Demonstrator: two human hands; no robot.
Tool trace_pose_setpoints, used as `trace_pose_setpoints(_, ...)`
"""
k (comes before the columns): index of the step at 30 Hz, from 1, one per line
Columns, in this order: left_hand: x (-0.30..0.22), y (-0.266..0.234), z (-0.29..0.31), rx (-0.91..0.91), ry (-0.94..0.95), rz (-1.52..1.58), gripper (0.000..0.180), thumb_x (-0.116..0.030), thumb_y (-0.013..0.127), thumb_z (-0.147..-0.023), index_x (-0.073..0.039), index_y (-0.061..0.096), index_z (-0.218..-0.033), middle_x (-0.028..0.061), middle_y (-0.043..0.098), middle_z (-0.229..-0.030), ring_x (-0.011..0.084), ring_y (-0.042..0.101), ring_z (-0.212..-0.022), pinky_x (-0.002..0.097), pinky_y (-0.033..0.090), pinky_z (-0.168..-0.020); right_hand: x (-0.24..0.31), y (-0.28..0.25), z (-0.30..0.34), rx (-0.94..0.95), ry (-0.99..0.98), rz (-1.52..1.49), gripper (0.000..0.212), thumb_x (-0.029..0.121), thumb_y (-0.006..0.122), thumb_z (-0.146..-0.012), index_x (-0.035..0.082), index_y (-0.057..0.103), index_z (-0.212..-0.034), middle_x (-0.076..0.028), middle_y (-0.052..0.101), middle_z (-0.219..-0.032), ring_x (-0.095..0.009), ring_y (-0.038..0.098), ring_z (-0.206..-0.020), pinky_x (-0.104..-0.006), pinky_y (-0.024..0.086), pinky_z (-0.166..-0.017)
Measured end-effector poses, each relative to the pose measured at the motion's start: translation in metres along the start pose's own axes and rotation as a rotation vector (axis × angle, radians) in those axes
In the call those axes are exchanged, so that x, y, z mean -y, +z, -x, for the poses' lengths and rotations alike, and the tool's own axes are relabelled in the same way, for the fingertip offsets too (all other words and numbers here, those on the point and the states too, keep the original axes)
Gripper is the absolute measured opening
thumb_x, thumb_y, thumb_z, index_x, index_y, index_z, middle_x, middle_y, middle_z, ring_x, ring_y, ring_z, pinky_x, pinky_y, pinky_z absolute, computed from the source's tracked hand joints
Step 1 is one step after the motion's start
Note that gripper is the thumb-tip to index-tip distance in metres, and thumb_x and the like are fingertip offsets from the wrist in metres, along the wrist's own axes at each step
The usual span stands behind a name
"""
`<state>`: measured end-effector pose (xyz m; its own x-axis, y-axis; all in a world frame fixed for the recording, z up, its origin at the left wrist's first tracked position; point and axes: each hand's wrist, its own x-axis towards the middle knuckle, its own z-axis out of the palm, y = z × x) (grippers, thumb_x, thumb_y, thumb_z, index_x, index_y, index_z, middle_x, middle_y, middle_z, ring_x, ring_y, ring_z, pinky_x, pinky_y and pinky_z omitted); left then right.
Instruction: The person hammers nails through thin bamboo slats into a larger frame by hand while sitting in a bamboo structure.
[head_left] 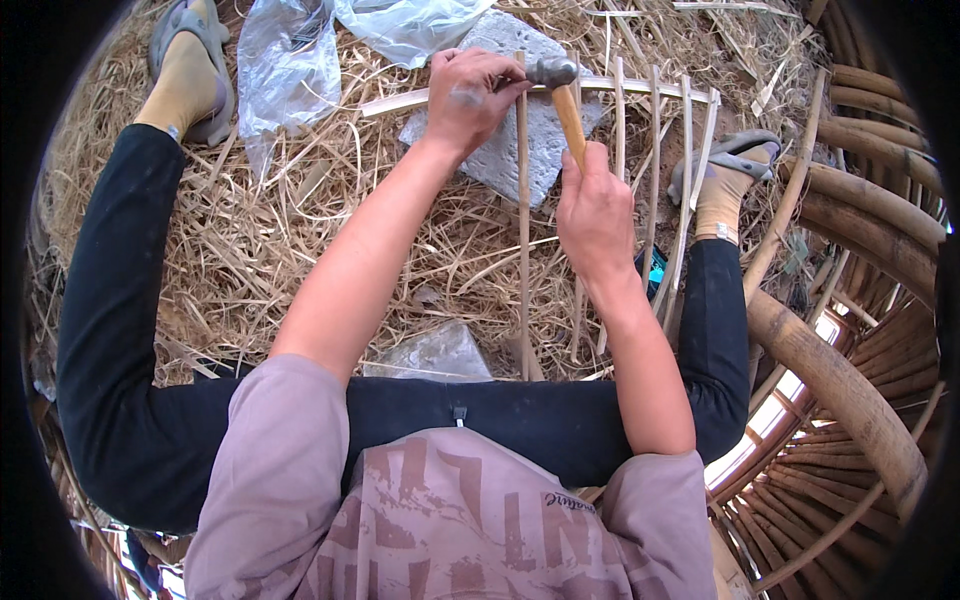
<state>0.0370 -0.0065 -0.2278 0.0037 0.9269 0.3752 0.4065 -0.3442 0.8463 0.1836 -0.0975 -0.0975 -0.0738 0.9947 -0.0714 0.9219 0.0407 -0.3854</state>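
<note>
My right hand is closed around the wooden handle of a hammer. The dark hammer head is at the fingertips of my left hand. Thumb and fingers of that hand are pinched together beside the top of an upright bamboo slat; what they hold is too small to make out. A pale bamboo strip runs crosswise under both, with several slats standing off it to the right like a comb. Beneath the joint lies a rough grey stone slab.
Dry straw and bamboo shavings cover the ground. Clear plastic bags lie at the far left. A grey block sits between my legs. Thick bent bamboo poles stand along the right. A small turquoise object lies near my right forearm.
</note>
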Motion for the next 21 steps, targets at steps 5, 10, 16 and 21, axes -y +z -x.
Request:
trace_pose_setpoints(5, -0.004, 0.002, -0.002, 0.034, -0.039, -0.035, 0.009, -0.023, 0.081, -0.079, -0.017, 0.076, -0.083, -0.002, 0.073, -0.081, 0.0168, 0.065, -0.082, 0.0358, 0.037, -0.086, -0.003, 0.001, 0.007, -0.17, -0.067, -0.086, 0.015, 0.014, 0.054, -0.101, 0.001, 0.047, -0.099, -0.026, 0.063, -0.069, -0.048, 0.064, -0.065, -0.0558, 0.049, -0.053)
trace_pose_setpoints(10, 0.001, 0.001, -0.003, 0.005, -0.028, -0.024, 0.009, -0.024, 0.08, -0.079, -0.017, 0.076, -0.083, -0.0021, 0.073, -0.081, 0.0166, 0.066, -0.083, 0.0363, 0.037, -0.086, 0.004, 0.003, 0.007, -0.102, -0.028, -0.104, 0.015, 0.012, 0.055, -0.1, 0.0, 0.047, -0.1, -0.027, 0.062, -0.067, -0.048, 0.064, -0.063, -0.0544, 0.049, -0.051)
trace_pose_setpoints(16, -0.002, 0.001, -0.001, -0.004, -0.005, -0.006, 0.008, -0.024, 0.081, -0.078, -0.019, 0.076, -0.082, -0.0031, 0.073, -0.082, 0.0158, 0.066, -0.084, 0.0361, 0.036, -0.085, 0.0, 0.002, 0.003, -0.056, 0.003, -0.056, 0.017, 0.013, 0.055, -0.1, -0.001, 0.046, -0.099, -0.027, 0.062, -0.066, -0.047, 0.065, -0.064, -0.0536, 0.049, -0.05)
trace_pose_setpoints(21, -0.005, 0.001, -0.002, 0.008, -0.022, -0.007, 0.008, -0.024, 0.081, -0.078, -0.019, 0.076, -0.083, -0.0033, 0.073, -0.081, 0.0154, 0.066, -0.085, 0.0357, 0.036, -0.085, -0.008, 0.005, 0.005, -0.043, 0.021, -0.039, 0.018, 0.014, 0.056, -0.1, 0.0, 0.046, -0.095, -0.026, 0.061, -0.065, -0.047, 0.065, -0.064, -0.0536, 0.048, -0.05)
